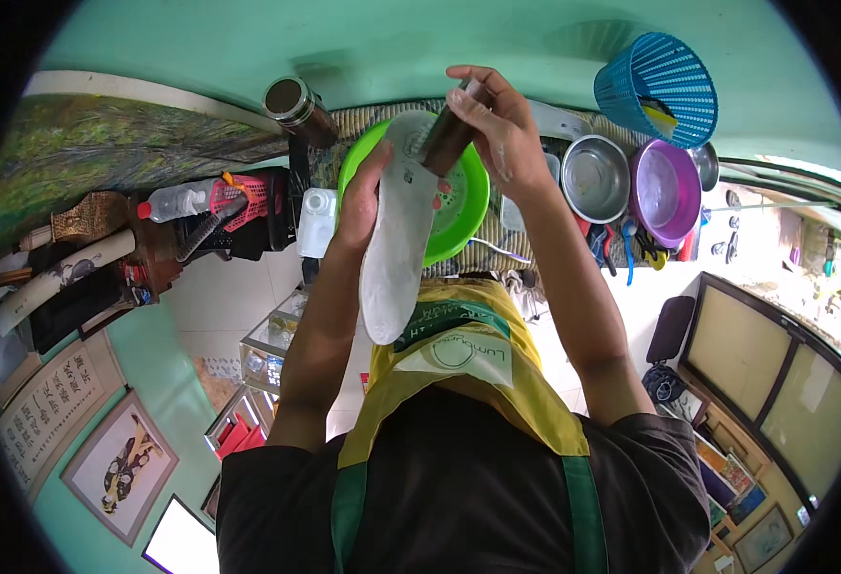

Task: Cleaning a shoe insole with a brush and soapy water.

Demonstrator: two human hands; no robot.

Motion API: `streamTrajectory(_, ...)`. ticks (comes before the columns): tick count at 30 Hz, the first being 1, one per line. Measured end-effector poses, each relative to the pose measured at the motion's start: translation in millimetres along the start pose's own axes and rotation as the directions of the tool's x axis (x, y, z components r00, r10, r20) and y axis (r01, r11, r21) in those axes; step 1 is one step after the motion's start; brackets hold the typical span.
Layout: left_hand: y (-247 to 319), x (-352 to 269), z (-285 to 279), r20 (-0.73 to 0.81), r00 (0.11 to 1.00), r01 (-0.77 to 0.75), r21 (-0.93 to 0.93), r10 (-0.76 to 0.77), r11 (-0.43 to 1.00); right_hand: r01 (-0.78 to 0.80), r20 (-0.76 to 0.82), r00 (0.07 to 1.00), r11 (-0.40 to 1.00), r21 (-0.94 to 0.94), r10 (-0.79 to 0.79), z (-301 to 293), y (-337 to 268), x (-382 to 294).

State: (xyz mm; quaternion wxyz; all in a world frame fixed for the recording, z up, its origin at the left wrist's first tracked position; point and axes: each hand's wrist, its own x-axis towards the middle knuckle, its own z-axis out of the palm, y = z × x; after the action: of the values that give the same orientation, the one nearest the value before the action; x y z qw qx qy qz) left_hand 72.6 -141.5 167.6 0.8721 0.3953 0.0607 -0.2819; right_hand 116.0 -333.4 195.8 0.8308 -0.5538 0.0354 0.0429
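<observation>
My left hand (364, 197) grips a pale shoe insole (397, 244) by its edge, with fingertips showing at the far side. The insole hangs over a green plastic basin (474, 229) that holds some sudsy liquid. In my right hand (503, 133) is a dark brown wooden-backed scrub brush (449, 140), its bristles against the insole's upper part near small printed marks. White foam clings to the right thumb and wrist. A toothbrush (499, 251) lies beside the basin on the striped cloth.
Right of the basin are a steel bowl (595, 179), a purple basin (668, 194), a blue plastic basket (653, 90) and pliers (608, 247). To the left stand a dark lidded jar (300, 111) and a white plastic container (317, 222). The wall runs close behind.
</observation>
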Motion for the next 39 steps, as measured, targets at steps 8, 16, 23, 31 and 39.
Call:
streamTrajectory(8,-9,-4,-12,0.184,0.966,0.191,-0.049,-0.179,0.980,0.527,0.477,0.844,0.539,-0.657,-0.244,-27,-6,1)
streamTrajectory(16,-30,-22,-29,0.267,0.919,0.357,-0.250,-0.291,0.900,0.623,0.529,0.782,0.423,-0.659,-0.328,-38,23,8)
streamTrajectory(23,-33,-20,-34,0.426,0.877,0.402,-0.395,-0.223,0.826,0.624,0.616,0.751,0.558,-0.547,-0.236,-40,34,14)
streamTrajectory(31,-38,-21,-43,0.387,0.874,0.443,-0.388,-0.293,0.808,0.517,0.468,0.849,0.566,-0.643,-0.245,-36,45,18)
streamTrajectory(39,-47,-20,-56,0.408,0.860,0.476,-0.430,-0.305,0.767,0.578,0.650,0.748,0.613,-0.539,-0.135,-44,57,28)
